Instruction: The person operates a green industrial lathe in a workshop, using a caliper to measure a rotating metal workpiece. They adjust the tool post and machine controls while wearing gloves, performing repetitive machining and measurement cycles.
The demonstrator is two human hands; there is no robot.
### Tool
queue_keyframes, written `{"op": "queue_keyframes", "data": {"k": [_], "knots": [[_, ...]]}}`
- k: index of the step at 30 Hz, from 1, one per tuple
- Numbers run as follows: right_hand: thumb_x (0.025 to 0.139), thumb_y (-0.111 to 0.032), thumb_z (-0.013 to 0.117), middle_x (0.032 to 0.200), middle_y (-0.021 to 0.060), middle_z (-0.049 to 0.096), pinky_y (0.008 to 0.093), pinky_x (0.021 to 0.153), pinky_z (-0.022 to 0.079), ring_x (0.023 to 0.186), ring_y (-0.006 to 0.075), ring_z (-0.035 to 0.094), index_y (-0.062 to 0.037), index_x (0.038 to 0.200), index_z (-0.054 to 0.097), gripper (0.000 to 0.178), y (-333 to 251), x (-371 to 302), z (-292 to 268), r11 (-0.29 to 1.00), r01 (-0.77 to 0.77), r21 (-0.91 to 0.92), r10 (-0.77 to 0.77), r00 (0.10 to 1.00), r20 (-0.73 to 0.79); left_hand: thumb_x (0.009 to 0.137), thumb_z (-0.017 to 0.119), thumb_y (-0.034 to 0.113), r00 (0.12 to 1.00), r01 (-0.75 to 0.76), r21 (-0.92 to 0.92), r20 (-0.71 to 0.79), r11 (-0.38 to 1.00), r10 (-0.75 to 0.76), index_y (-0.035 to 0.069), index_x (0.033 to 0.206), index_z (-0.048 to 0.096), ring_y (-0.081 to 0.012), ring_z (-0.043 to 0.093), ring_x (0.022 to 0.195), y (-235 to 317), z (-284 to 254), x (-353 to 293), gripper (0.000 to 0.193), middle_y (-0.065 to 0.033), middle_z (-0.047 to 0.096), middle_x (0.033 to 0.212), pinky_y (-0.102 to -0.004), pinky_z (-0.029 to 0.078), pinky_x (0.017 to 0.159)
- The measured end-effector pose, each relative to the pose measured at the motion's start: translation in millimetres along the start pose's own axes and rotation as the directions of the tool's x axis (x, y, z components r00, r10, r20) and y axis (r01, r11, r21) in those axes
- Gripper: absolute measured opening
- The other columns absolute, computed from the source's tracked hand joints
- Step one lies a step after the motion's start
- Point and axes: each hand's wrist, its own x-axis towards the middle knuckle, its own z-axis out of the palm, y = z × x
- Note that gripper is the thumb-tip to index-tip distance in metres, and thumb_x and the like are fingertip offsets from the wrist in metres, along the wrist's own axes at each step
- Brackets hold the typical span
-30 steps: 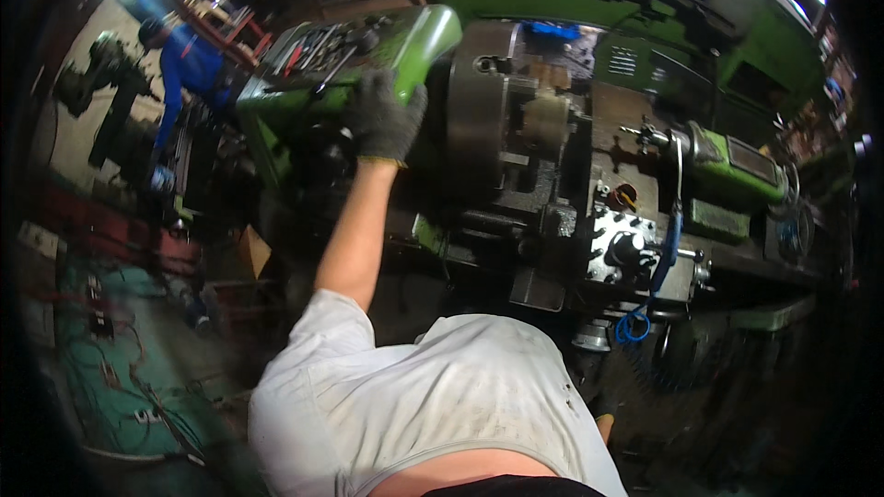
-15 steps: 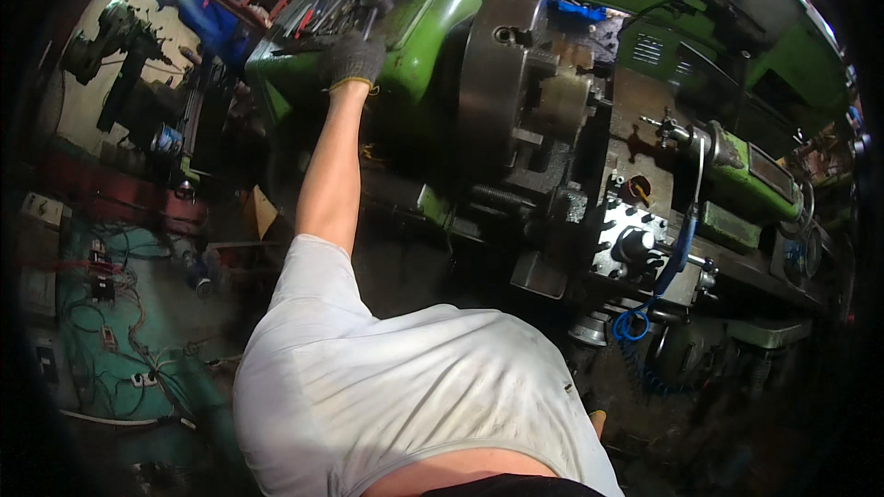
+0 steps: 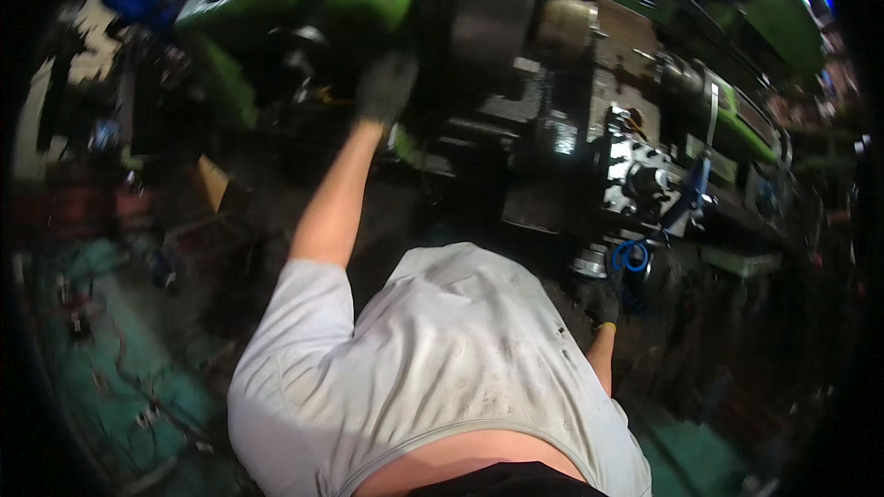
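Note:
A dark grey work glove covers my left hand (image 3: pixel 387 87), which is blurred in front of the green headstock (image 3: pixel 368 0) of a large lathe. It is left of the big steel chuck (image 3: pixel 493 23) and below it; its fingers are too smeared to read. Lower right, beside my shirt, my right hand (image 3: pixel 603 304) wears a dark glove with a yellow cuff. That hand is just below a round metal handwheel (image 3: pixel 589 262) on the carriage, its fingers lost in shadow. Whether it touches anything cannot be made out.
A coiled blue air hose (image 3: pixel 631 256) hangs beside the handwheel, below a blue air gun (image 3: pixel 689 193). The tool post (image 3: pixel 647 182) stands on the carriage, with the green tailstock (image 3: pixel 746 120) farther right. Cables lie on the green floor (image 3: pixel 120 313) at left.
My left hand has left the tools on top of the headstock and come down toward its front. My right hand has come into view at lower right. The view has shifted and blurred.

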Motion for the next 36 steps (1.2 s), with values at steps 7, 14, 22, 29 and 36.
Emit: {"op": "queue_keyframes", "data": {"k": [7,14,22,29,36], "knots": [[0.098,-0.047,0.065,0.101,0.0175,0.076,0.0453,0.083,0.056,0.098,0.0322,0.074,-0.0092,0.112,0.077,0.042,-120,-85,16,0.674,-0.698,0.241,0.632,0.714,0.301,0.088,0.078,0.044,0.685,0.578,-0.193,0.643,0.793,-0.343,0.013,0.143,0.065,-0.0403,0.061,0.128,-153,222,-235,0.064,-0.0191,0.066,0.141,-0.0453,0.052,0.105],[0.102,-0.041,0.061,0.109,0.0148,0.074,0.0468,0.09,0.056,0.108,0.0356,0.07,-0.0136,0.117,0.076,0.035,-33,-222,19,0.717,-0.655,0.239,0.585,0.752,0.304,0.082,0.084,0.053,0.31,0.874,-0.438,0.836,-0.21,-0.452,0.013,0.135,0.064,-0.0306,0.062,0.089,-146,278,-280,0.069,-0.0078,0.067,0.114,-0.0422,0.054,0.08],[0.101,-0.037,0.065,0.095,0.0092,0.072,0.0441,0.075,0.054,0.088,0.0282,0.067,-0.0118,0.118,0.075,0.032,-56,-196,39,0.918,0.147,-0.368,-0.077,0.977,0.198,0.097,0.069,0.046,0.456,0.639,-0.709,0.662,-0.3,-0.595,0.015,0.108,0.071,-0.0172,0.064,0.077,-91,209,-207,0.033,-0.0057,0.068,0.089,-0.0335,0.053,0.061],[0.099,-0.031,0.07,0.079,0.0107,0.069,0.0406,0.057,0.05,0.058,0.0242,0.061,-0.0052,0.114,0.075,0.031,-89,-124,5,0.544,-0.717,0.436,0.675,0.682,0.28,0.098,0.06,0.036,0.758,0.64,0.097,0.088,0.763,-0.647,-0.003,0.099,0.071,-0.0414,0.069,0.089,-105,192,-232,0.041,-0.0255,0.073,0.101,-0.0486,0.056,0.078],[0.096,-0.036,0.072,0.094,0.0242,0.075,0.0486,0.069,0.055,0.076,0.0344,0.071,-0.002,0.116,0.074,0.04,149,-68,37,0.838,-0.503,0.211,0.531,0.841,-0.103,0.104,0.052,0.035,0.847,0.489,0.227,0.11,0.842,-0.521,0.006,0.103,0.074,-0.0478,0.069,0.097,-31,172,-278,0.036,-0.0233,0.074,0.106,-0.055,0.054,0.084]]}}
